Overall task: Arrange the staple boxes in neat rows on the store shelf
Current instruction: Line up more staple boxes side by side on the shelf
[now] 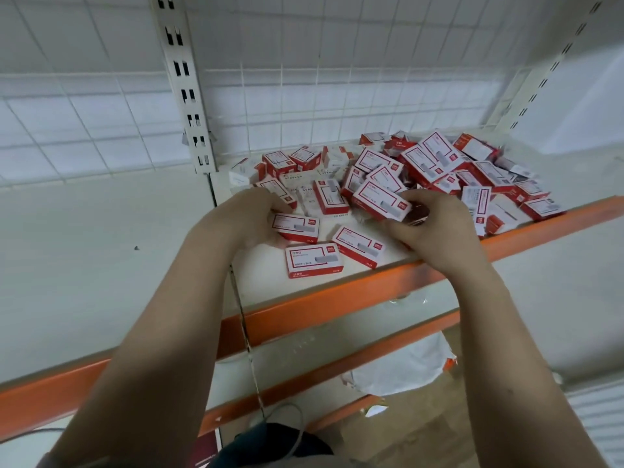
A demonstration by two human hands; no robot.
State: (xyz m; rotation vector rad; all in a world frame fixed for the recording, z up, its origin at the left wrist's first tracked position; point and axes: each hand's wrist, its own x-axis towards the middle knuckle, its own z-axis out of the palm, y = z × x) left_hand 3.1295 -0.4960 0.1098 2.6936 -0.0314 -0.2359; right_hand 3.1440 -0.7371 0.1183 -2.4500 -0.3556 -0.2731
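Note:
A loose heap of red and white staple boxes (435, 167) covers the back and right of the white shelf (304, 285). My left hand (250, 214) grips one staple box (297, 228) lying flat near the shelf's left part. My right hand (435, 224) holds another staple box (383, 200), raised and tilted at the front of the heap. Two more boxes lie flat near the front edge: one (315, 261) just below my left hand and one (359, 246) between my hands.
The shelf has an orange front rail (337, 302) and a white wire grid back (337, 96). A slotted upright post (184, 86) stands at the back left. Lower orange-edged shelves (337, 346) and a white bag (398, 366) lie below.

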